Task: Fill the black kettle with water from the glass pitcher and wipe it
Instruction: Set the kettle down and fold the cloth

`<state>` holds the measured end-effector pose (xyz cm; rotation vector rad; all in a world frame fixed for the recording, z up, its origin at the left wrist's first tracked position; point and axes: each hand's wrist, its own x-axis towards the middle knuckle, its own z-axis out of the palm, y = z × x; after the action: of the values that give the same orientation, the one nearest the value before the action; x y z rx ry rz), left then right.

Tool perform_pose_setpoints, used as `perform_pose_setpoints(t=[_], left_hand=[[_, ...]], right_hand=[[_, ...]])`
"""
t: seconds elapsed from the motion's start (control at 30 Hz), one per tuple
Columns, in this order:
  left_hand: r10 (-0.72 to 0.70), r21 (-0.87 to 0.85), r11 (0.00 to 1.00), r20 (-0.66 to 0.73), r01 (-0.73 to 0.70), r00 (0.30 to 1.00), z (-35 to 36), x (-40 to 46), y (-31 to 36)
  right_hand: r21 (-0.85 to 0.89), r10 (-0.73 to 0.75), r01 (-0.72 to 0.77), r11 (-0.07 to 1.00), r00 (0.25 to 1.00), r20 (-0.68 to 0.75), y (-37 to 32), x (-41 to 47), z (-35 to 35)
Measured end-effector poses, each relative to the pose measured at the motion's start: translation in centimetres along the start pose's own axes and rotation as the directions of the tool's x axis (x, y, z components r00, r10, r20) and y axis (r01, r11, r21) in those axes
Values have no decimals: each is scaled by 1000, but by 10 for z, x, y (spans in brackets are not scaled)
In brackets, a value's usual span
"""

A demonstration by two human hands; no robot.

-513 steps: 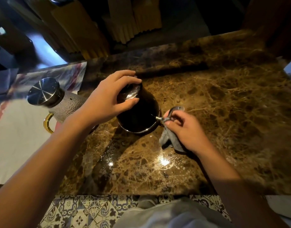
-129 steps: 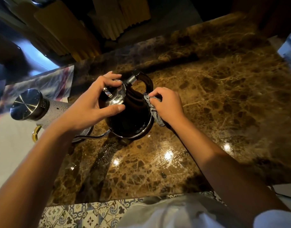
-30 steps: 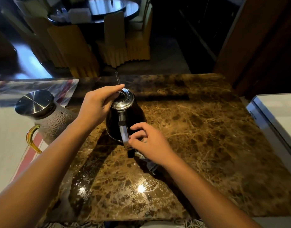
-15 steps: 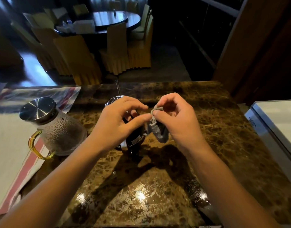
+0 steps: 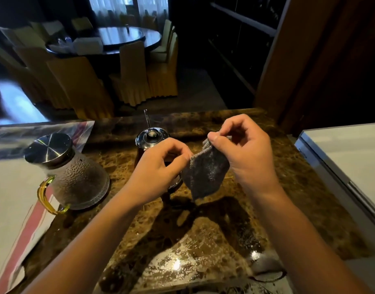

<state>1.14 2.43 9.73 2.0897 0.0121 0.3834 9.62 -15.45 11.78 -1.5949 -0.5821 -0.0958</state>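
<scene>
The brown marble worktop (image 5: 256, 183) carries wet streaks near its front edge; beyond it lies a dim dining room with yellow-covered chairs (image 5: 80, 85). The textured glass pitcher with steel lid (image 5: 76, 177) stands left, lid on. The black kettle with chrome lid (image 5: 151, 139) stands capped behind the hands, so filling appears done. The left hand (image 5: 159, 166) and right hand (image 5: 244, 149) each pinch the small grey cloth (image 5: 205, 177), held clear of the kettle; wiping appears near its end.

round dining table (image 5: 127, 38), yellow-covered chairs (image 5: 131, 81)

Both hands, left (image 5: 159, 172) & right (image 5: 244, 153), pinch grey cloth (image 5: 205, 175) above bench (image 5: 267, 200); black kettle (image 5: 151, 139) behind, glass pitcher (image 5: 76, 179) nr left edge.
</scene>
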Motion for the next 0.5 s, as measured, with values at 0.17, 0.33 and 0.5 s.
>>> perform_pose_setpoints(t=[0.17,0.33,0.5], left_hand=[[-127,-700,686,158,201,979,1,-15,7],[-20,-322,939,294,119,955,11,-26,9],[19,-320,944,284,76,959,18,-30,8]], right_hand=[[-78,-86,77,994,989,-119,-20,-13,2],[-53,-79,72,996,988,-135,-30,-34,7],[-238,-84,58,970,991,-101,-30,-47,-7]])
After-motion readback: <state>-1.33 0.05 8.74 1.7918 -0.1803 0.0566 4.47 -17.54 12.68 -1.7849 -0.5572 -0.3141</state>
